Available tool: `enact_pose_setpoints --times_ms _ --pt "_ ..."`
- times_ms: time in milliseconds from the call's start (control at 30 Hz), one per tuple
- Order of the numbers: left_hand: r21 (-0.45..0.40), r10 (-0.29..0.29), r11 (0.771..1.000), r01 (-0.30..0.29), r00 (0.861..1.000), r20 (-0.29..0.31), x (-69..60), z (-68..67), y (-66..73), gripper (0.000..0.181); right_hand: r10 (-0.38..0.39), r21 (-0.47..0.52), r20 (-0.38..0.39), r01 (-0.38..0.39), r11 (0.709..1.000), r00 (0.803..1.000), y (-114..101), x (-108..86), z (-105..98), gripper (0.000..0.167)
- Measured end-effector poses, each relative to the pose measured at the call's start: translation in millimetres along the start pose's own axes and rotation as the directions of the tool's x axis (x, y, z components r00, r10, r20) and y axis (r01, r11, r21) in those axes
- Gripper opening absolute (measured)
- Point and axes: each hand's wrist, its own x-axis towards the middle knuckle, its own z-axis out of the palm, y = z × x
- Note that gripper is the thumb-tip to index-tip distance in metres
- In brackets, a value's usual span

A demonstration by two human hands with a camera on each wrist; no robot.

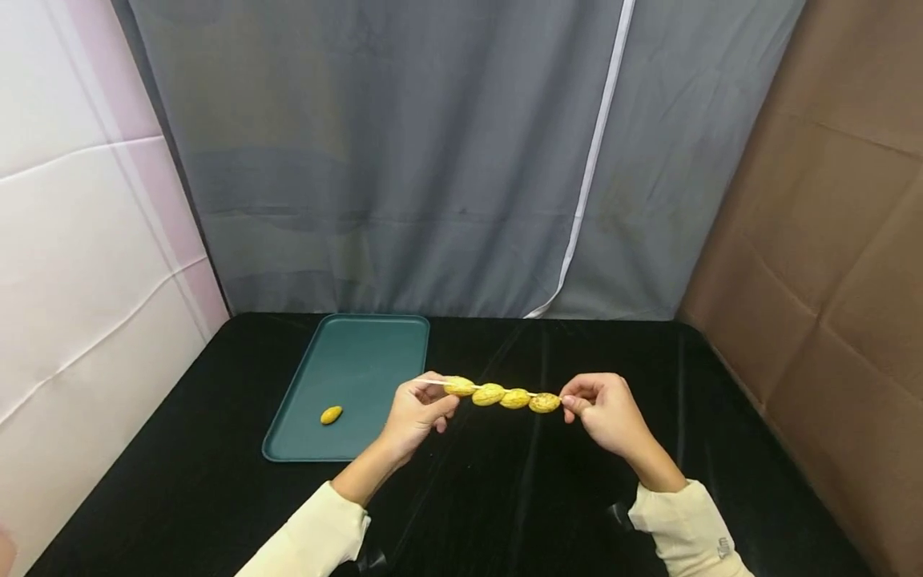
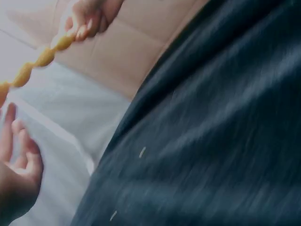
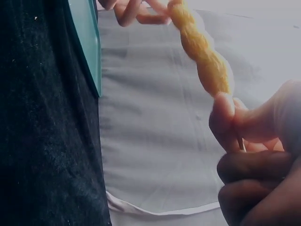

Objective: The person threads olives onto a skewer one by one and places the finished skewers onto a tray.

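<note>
Several yellow, oval, streaked fruits [image 1: 488, 394] are threaded in a row on a thin pale skewer [image 1: 431, 381], held level above the table between the two hands. My left hand [image 1: 418, 413] has thumb and fingers at the leftmost fruit [image 1: 459, 386], where the skewer's left end sticks out past it. With thumb and forefinger, my right hand [image 1: 606, 409] pinches the skewer's right end beside the last fruit [image 3: 214, 73]. The left wrist view shows the row of fruits [image 2: 45, 57] slanting up to the right hand [image 2: 91, 19]; the left hand's grip is cut off there.
A teal tray [image 1: 375, 344] lies at the table's back left, with one loose yellow fruit [image 1: 331, 414] on it. Black cloth [image 1: 497, 497] covers the table. A grey curtain [image 1: 433, 160] hangs behind, with a white panel [image 1: 79, 240] left and a brown one [image 1: 829, 264] right.
</note>
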Motion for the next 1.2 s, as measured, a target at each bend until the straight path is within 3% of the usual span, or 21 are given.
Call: enact_pose_setpoints --times_ms 100,133,167,200,233,333,367,400,433,467,500,667,867,1000,1033,1067,1200 --pt "0.193 -0.014 0.981 0.000 0.997 0.071 4.8 -27.2 5.5 0.047 -0.006 -0.020 -0.031 0.006 1.000 0.999 2.0 -1.8 -2.0 0.017" --pt "0.286 -0.016 0.958 -0.008 0.997 0.078 6.2 -39.4 8.3 0.051 -0.007 -0.026 -0.049 0.005 1.000 0.999 2.8 -2.8 -2.9 0.017" --pt "0.404 -0.014 0.915 -0.015 0.998 0.069 6.4 -52.0 12.1 0.051 -0.004 -0.030 -0.067 0.001 1.000 0.998 3.4 -4.2 -4.2 0.017" --pt "0.528 -0.008 0.849 -0.019 0.999 0.048 5.4 -65.2 16.5 0.049 0.002 -0.031 -0.087 -0.005 1.000 0.996 4.3 -5.9 -5.8 0.018" --pt "0.656 0.003 0.755 -0.014 1.000 0.018 0.9 -79.8 21.0 0.046 0.007 -0.030 -0.098 -0.010 1.000 0.995 5.1 -7.2 -6.1 0.018" --pt "0.913 0.017 0.405 0.043 0.998 -0.054 -17.5 -120.1 33.9 0.043 0.019 -0.019 -0.109 -0.021 1.000 0.994 7.1 -12.0 -8.1 0.019" --pt "0.949 -0.001 0.308 0.065 0.998 -0.068 -23.7 -130.3 37.6 0.045 0.017 -0.015 -0.111 -0.019 1.000 0.994 7.7 -12.6 -9.0 0.019" --pt "0.969 -0.030 0.237 0.075 0.997 -0.070 -28.5 -139.2 40.3 0.048 0.014 -0.013 -0.112 -0.016 1.000 0.994 8.3 -12.9 -10.0 0.018" --pt "0.978 -0.070 0.194 0.080 0.995 -0.068 -32.5 -146.1 42.1 0.051 0.012 -0.015 -0.114 -0.014 1.000 0.993 8.9 -12.9 -11.1 0.018" --pt "0.981 -0.114 0.176 0.080 0.992 -0.061 -34.9 -151.1 43.2 0.054 0.011 -0.013 -0.118 -0.013 1.000 0.993 9.8 -12.4 -12.2 0.018" --pt "0.982 -0.156 0.173 0.076 0.987 -0.049 -36.3 -154.5 43.2 0.056 0.011 -0.012 -0.124 -0.012 1.000 0.992 10.8 -11.3 -13.2 0.017" --pt "0.968 -0.280 0.239 0.079 0.960 -0.009 -33.0 -160.8 43.0 0.053 0.016 -0.017 -0.125 -0.018 1.000 0.992 18.0 -4.7 -15.8 0.016" --pt "0.948 -0.278 0.315 0.036 0.959 0.056 -31.1 -161.1 47.0 0.034 0.010 -0.027 -0.129 -0.014 1.000 0.992 19.3 -10.8 -18.5 0.013" --pt "0.934 -0.219 0.357 0.015 0.973 0.068 -29.4 -156.5 43.8 0.026 0.008 -0.044 -0.126 -0.014 0.999 0.992 18.2 -14.4 -25.1 0.014" --pt "0.924 -0.192 0.383 0.018 0.980 0.060 -27.3 -154.3 42.7 0.026 0.006 -0.052 -0.124 -0.012 0.999 0.992 18.0 -14.2 -27.3 0.014" --pt "0.901 -0.171 0.432 0.027 0.984 0.053 -24.8 -151.4 42.2 0.025 0.002 -0.058 -0.123 -0.009 0.998 0.992 18.0 -13.3 -29.5 0.015" --pt "0.707 -0.104 0.707 0.026 0.992 0.068 -15.8 -132.3 45.4 0.026 -0.016 -0.067 -0.115 0.008 0.998 0.993 19.4 -11.2 -34.5 0.015"
